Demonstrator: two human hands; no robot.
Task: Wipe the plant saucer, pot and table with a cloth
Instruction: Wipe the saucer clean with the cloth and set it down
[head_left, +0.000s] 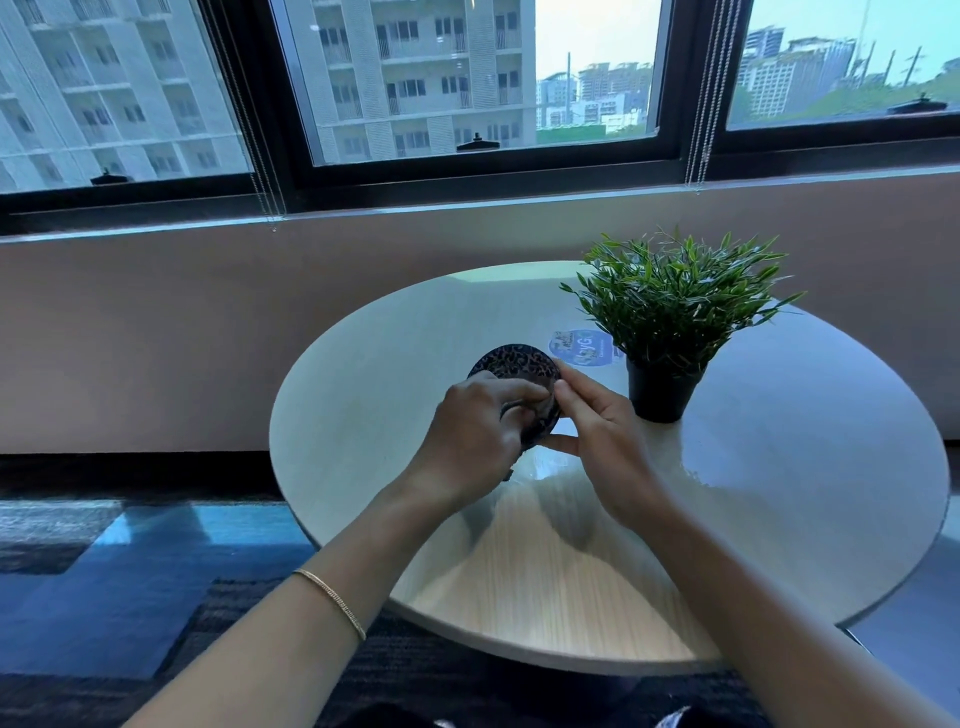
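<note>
Wiping the saucer looks to be the step in hand. The dark, patterned disc is held just above the table near the middle of the frame, tilted toward the camera. The left hand lies over its near part with fingers curled, apparently round a dark cloth, though only a scrap shows below the palm. The right hand pinches the saucer's right edge, forefinger above and thumb below, steadying it. The black pot with its green plant stands right of centre, just beside the hands, behind a blue sticker. Pot and tabletop seem still to be done. Next, I judge, the saucer needs turning in the right hand's pinch so the cloth reaches the whole surface, before it is set down away from the pot.
</note>
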